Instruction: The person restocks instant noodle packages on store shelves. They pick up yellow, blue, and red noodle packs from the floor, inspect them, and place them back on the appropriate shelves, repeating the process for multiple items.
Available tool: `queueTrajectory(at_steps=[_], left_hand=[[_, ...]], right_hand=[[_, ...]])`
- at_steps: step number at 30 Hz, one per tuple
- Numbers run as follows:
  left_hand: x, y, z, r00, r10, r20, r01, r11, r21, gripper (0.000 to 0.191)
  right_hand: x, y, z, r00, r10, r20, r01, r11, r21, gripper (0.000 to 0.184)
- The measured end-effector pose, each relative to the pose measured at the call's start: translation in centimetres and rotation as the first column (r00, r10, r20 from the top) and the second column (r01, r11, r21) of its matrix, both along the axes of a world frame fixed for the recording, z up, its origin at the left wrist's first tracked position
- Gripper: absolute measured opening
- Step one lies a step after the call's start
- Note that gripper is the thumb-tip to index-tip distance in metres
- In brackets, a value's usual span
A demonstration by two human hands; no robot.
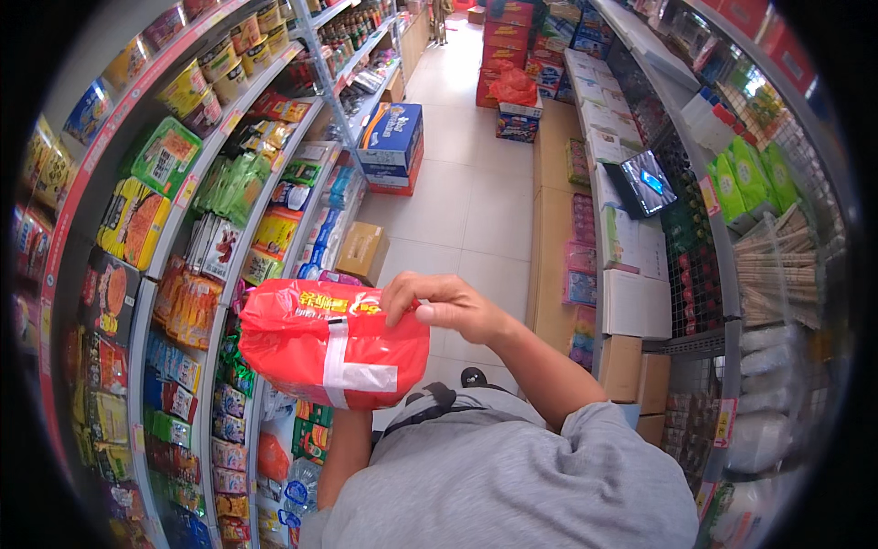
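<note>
A large red plastic package [288, 343], with yellow and white writing and a white strip across it, is held up in front of my body near the left shelves. My right hand [439, 305] is at its upper right corner, thumb and fingers pinching the red wrapping. The forearm of my left arm reaches up beneath the package; the left hand itself is hidden behind it. Close by on the left stand shelves of packaged food, with instant noodle cups [219, 62], a green noodle pack [163, 156] and orange snack bags [188, 302].
A cardboard box [362, 252] and a blue carton [391, 137] stand along the left side of the tiled aisle. Farther off are stacked red cartons [506, 44]. On the right shelving, a phone [648, 182] with a lit screen lies near white boxes [636, 302].
</note>
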State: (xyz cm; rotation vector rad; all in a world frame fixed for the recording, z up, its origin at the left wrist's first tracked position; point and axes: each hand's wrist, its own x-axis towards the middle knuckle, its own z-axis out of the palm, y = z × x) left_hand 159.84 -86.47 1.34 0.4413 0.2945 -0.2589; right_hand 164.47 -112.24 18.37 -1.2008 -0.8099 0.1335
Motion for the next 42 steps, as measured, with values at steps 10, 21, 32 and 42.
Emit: queueTrajectory(at_steps=[10,21,32,42], left_hand=[[1.6,0.0,0.3,0.998,0.053,0.024,-0.052,0.997,-0.051,0.059],[0.4,1.8,0.3,0.984,0.174,0.031,-0.171,0.983,-0.073,0.059],[0.0,2.4,0.5,0.970,0.240,0.040,-0.237,0.969,-0.068,0.058],[-0.5,3.0,0.5,0.957,0.285,0.043,-0.283,0.958,-0.047,0.058]], right_hand=[[-1.2,5.1,0.0,0.933,-0.344,-0.102,0.310,0.916,-0.253,0.014],[0.0,7.5,-1.2,0.953,-0.267,-0.144,0.242,0.956,-0.167,0.014],[1.5,8.4,-2.2,0.976,-0.147,-0.162,0.126,0.983,-0.131,0.011],[1.5,9.1,-3.1,0.986,-0.110,-0.128,0.091,0.985,-0.146,0.010]])
